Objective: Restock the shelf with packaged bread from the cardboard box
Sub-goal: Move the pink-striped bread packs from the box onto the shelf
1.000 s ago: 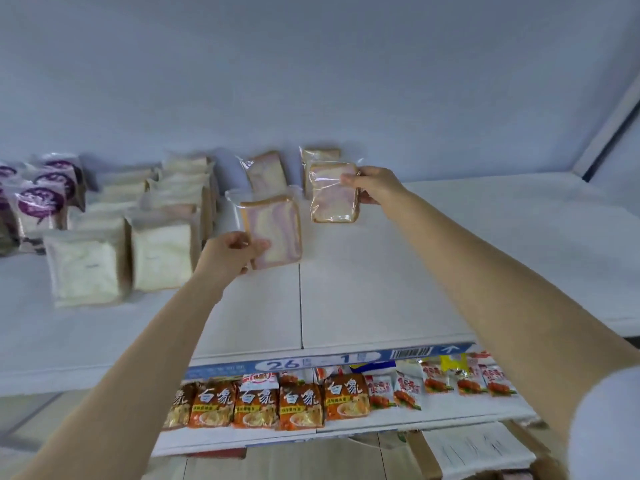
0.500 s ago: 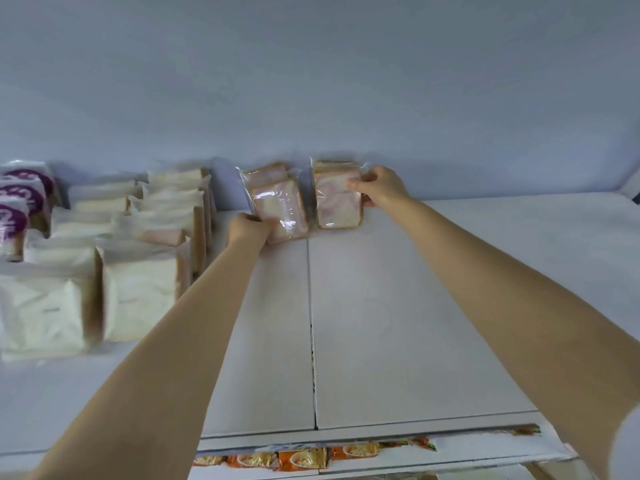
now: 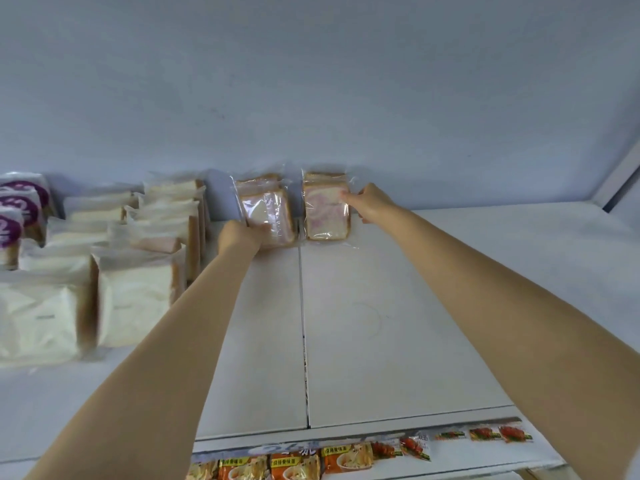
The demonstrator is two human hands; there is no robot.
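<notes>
At the back edge of the shelf (image 3: 381, 306), near its middle, two clear-wrapped packets of pink-swirled bread stand upright side by side, just apart. The left hand (image 3: 239, 237) grips the lower left corner of the left packet (image 3: 266, 211), fingers curled round it. The right hand (image 3: 372, 206) pinches the right edge of the right packet (image 3: 323, 216). White bread loaves (image 3: 131, 299) crowd the shelf's left side, with purple-labelled packs (image 3: 20, 206) at the far left.
</notes>
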